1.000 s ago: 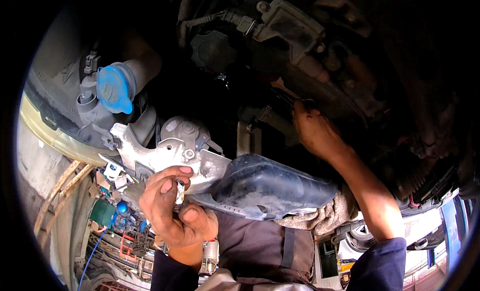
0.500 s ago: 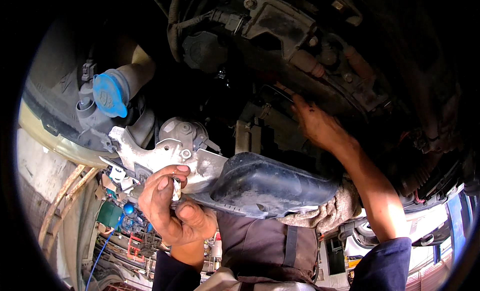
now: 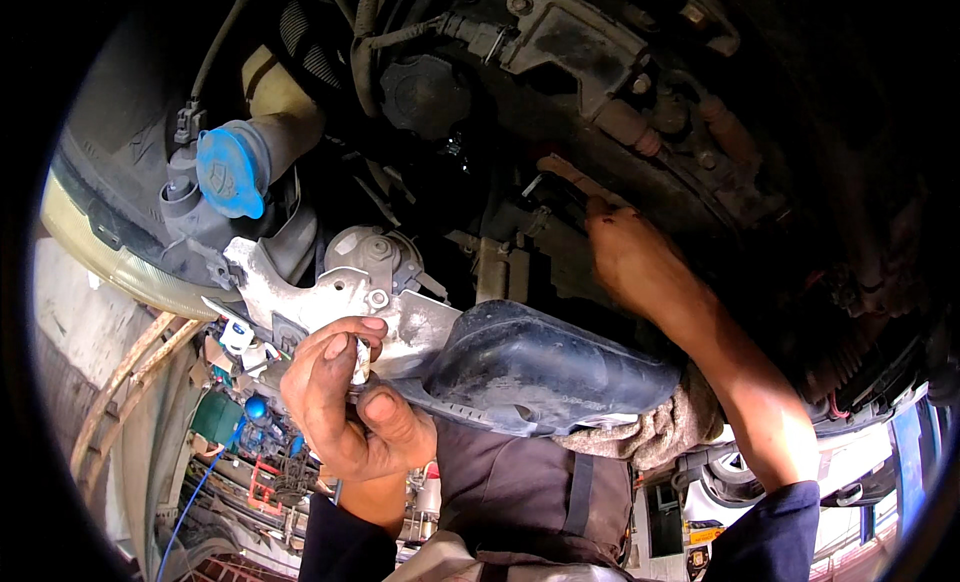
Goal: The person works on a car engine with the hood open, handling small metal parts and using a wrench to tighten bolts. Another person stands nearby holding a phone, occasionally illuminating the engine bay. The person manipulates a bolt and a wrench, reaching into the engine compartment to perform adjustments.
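Note:
My left hand [image 3: 350, 407], in front of the engine bay's front edge, pinches a small whitish piece [image 3: 360, 364] between thumb and fingers; its kind is too small to tell. Deep in the dark engine bay is my right hand [image 3: 618, 232]. Its index finger points forward along a thin tool with a shiny metal tip [image 3: 531, 186], while the other fingers curl around the dark part. Shadow hides what the tip touches. Between my hands lies a black plastic duct [image 3: 550, 367], beside a scuffed light metal bracket [image 3: 415, 322].
A blue reservoir cap [image 3: 228, 172] sits at the left, above the headlight [image 3: 130, 272]. A round horn-like part [image 3: 375, 257] is behind the bracket. A grey cloth [image 3: 665, 422] lies by the duct's right end. Hoses and a metal housing [image 3: 580, 42] fill the top.
The view has shifted slightly, so the engine bay sits a little further right. The tool tip by my right hand shows more clearly. My left hand keeps its pinch on the whitish piece.

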A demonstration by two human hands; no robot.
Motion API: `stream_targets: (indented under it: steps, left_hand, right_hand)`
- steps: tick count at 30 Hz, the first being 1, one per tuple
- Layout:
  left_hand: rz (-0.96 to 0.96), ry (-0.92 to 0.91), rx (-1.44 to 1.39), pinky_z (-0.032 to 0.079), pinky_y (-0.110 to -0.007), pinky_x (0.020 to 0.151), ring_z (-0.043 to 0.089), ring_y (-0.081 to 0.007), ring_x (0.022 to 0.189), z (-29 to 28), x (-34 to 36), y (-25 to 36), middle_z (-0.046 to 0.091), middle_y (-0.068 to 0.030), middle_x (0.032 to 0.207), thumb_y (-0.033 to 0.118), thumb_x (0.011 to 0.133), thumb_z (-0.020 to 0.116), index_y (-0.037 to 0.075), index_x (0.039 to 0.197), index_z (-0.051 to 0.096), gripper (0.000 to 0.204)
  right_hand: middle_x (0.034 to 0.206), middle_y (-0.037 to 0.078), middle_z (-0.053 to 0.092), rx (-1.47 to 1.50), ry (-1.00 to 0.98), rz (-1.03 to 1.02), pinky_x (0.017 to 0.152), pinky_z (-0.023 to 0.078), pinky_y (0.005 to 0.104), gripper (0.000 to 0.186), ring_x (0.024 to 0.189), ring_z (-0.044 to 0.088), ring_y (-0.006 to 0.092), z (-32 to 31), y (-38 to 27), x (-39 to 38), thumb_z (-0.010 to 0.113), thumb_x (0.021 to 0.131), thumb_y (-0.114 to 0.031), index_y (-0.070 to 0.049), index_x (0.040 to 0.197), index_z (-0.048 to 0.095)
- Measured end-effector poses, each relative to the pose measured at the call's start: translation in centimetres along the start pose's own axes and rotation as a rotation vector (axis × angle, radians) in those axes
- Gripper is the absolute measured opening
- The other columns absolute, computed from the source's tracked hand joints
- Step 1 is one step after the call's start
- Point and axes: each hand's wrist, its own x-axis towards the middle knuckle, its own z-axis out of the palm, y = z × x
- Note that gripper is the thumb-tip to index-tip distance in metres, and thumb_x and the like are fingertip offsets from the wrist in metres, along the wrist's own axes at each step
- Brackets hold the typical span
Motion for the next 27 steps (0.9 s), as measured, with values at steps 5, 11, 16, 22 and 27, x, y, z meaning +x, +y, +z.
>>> stream_targets:
  steps: [5, 11, 16, 22, 27]
  left_hand:
    - [0.001, -0.004, -0.012, 0.050, -0.031, 0.076, 0.054, -0.0225, 0.086, -0.1, 0.0, -0.1, 0.046, -0.0157, 0.101, 0.027, 0.097, 0.041, -0.007, 0.120, 0.043, 0.041]
    - [0.036, 0.011, -0.011, 0.050, -0.032, 0.065, 0.058, -0.0257, 0.077, -0.2, 0.2, -0.3, 0.048, -0.0165, 0.098, 0.022, 0.094, 0.045, -0.006, 0.118, 0.045, 0.038]
    - [0.073, -0.057, 0.050, 0.048, -0.035, 0.060, 0.057, -0.0275, 0.069, -0.6, 1.1, 0.2, 0.052, -0.0149, 0.092, 0.015, 0.086, 0.051, -0.005, 0.104, 0.053, 0.027]
    - [0.111, -0.072, -0.007, 0.046, -0.034, 0.061, 0.055, -0.0257, 0.066, 0.0, 2.1, 0.2, 0.057, -0.0122, 0.081, 0.012, 0.081, 0.053, -0.002, 0.095, 0.055, 0.020]
    - [0.143, -0.099, -0.050, 0.047, -0.037, 0.066, 0.055, -0.0275, 0.070, -0.5, 1.7, 0.1, 0.055, -0.0148, 0.083, 0.010, 0.081, 0.049, -0.003, 0.098, 0.052, 0.021]
  right_hand:
    - [0.075, 0.028, 0.060, 0.044, 0.080, -0.175, 0.065, 0.050, 0.0431, 0.014, 0.073, 0.062, 0.0402, -0.2, -0.4, -0.5, 0.052, 0.072, 0.001, 0.008, 0.084, 0.055]
    - [0.071, 0.025, 0.060, 0.000, 0.127, -0.247, 0.062, 0.051, 0.0402, 0.010, 0.070, 0.063, 0.0370, -0.9, -2.2, 0.1, 0.055, 0.071, -0.004, 0.005, 0.069, 0.058]
    - [0.070, 0.024, 0.060, -0.078, -0.075, -0.279, 0.067, 0.051, 0.0408, 0.014, 0.071, 0.062, 0.0365, -2.6, -3.6, 1.9, 0.055, 0.071, -0.005, 0.007, 0.065, 0.061]
    - [0.073, 0.024, 0.061, -0.106, -0.064, -0.269, 0.073, 0.050, 0.0428, 0.018, 0.075, 0.062, 0.0374, -1.8, -3.3, 1.8, 0.054, 0.072, -0.008, 0.008, 0.068, 0.063]
    - [0.078, 0.027, 0.061, -0.727, -0.245, -0.609, 0.074, 0.049, 0.0432, 0.020, 0.078, 0.060, 0.0415, -2.5, -2.6, 1.2, 0.052, 0.074, -0.008, 0.009, 0.071, 0.061]
